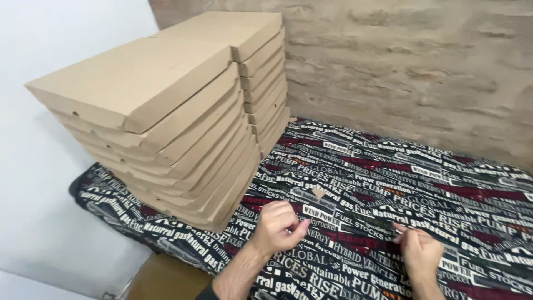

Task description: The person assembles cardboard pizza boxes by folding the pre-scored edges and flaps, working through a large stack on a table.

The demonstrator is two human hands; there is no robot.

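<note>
Both hands hover low over the printed cloth that covers the surface. At about 6 o'clock in the view, the left hand is loosely curled, fingers bent toward the palm, with nothing visibly in its grip. At about 5 o'clock, the right hand is also half closed, its fingertips drawn together; whether they pinch anything cannot be told. Between the hands and slightly toward 12 o'clock, a small cardboard scrap lies on the cloth, apart from both. At 10 o'clock stands a tall stack of flat cardboard boxes, with a second stack just behind it at 11 o'clock against the rough brick wall. A plain white wall runs along 9 o'clock.
</note>
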